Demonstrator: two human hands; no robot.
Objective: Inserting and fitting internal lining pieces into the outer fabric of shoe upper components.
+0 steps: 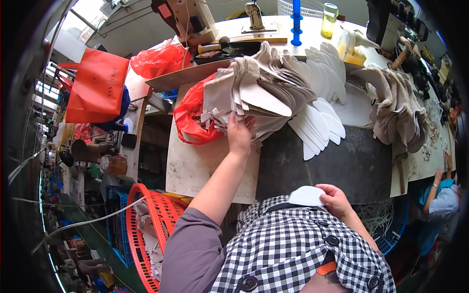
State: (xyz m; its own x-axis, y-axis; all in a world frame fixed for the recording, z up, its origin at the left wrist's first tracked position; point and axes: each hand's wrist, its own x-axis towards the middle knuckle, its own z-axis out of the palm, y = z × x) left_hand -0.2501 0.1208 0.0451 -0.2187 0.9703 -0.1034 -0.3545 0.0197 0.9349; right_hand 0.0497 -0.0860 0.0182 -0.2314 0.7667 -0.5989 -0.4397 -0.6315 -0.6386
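Note:
My left hand [239, 134] reaches forward to the lower edge of a thick pile of grey-beige fabric pieces [264, 95]. Its fingers are bent in among small pale strips [214, 118], partly hidden, and what they grip cannot be made out. The strips lie at the mouth of a red plastic bag [188, 115] beside the pile. Close to my body, my right hand [336, 200] pinches a thin white piece with a curved edge [307, 196]. More white curved pieces [312, 128] are fanned out right of the pile, with another overlapping row [325, 73] behind.
A dark mat [322, 168] covers the table's front. More fabric pieces [398, 107] hang together at right. Behind stand a sewing machine [195, 22], a blue stand [296, 24] and a yellow glue bottle [352, 46]. A red basket [155, 215] stands at lower left; a person [439, 195] sits far right.

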